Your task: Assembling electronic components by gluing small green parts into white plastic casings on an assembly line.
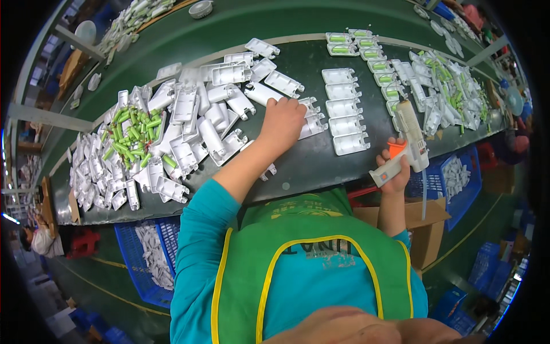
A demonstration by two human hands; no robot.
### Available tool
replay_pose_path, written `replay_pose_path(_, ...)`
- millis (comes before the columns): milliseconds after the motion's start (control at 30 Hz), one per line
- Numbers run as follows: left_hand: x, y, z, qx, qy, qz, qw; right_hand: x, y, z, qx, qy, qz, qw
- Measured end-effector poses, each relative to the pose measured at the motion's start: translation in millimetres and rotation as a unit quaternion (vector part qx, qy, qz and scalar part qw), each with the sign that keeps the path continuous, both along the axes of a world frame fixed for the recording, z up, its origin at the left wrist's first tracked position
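My left hand [285, 121] reaches over the dark bench, its fingers curled at the end of a white plastic casing [262, 93]. Just right of that hand lies a short column of casings [312, 126], partly hidden by it. Closed around its handle, my right hand [394, 179] holds a pale grey glue gun [413, 135] with an orange trigger, nozzle pointing away from me. Between my hands runs a column of open casings [344, 108], hollow side up. Farther right, another column of casings [380, 66] has green cylindrical cells inside.
Green cells [135, 135] are heaped on loose casings at the left. A mixed pile of casings and cells [452, 92] covers the right. Behind runs a green conveyor belt [298, 20]. Below the bench are blue crates [143, 286] and a cardboard box [427, 241].
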State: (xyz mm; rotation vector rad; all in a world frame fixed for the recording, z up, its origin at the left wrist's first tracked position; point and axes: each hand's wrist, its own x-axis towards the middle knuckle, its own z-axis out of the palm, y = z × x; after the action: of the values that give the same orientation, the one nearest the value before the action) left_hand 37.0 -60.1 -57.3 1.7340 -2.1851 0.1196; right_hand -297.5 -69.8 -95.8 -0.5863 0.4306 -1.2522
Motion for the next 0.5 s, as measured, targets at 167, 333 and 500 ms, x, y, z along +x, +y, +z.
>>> replay_pose_path(167, -11.9, -8.4, -5.1, 0.004, 0.011, -0.018, 1.0, -1.2, 0.3, 1.6, -0.022, -0.02, 0.021, 0.999)
replay_pose_path(333, -18.4, -15.0, -6.4, -0.012, 0.026, -0.024, 0.999, 2.0, 1.1, 2.3, -0.003, -0.001, -0.006, 1.0)
replay_pose_path(500, -14.3, -3.0, 6.9, -0.039, 0.077, -0.005, 0.996, 0.6, -0.5, 0.2, -0.015, -0.011, 0.006, 1.0)
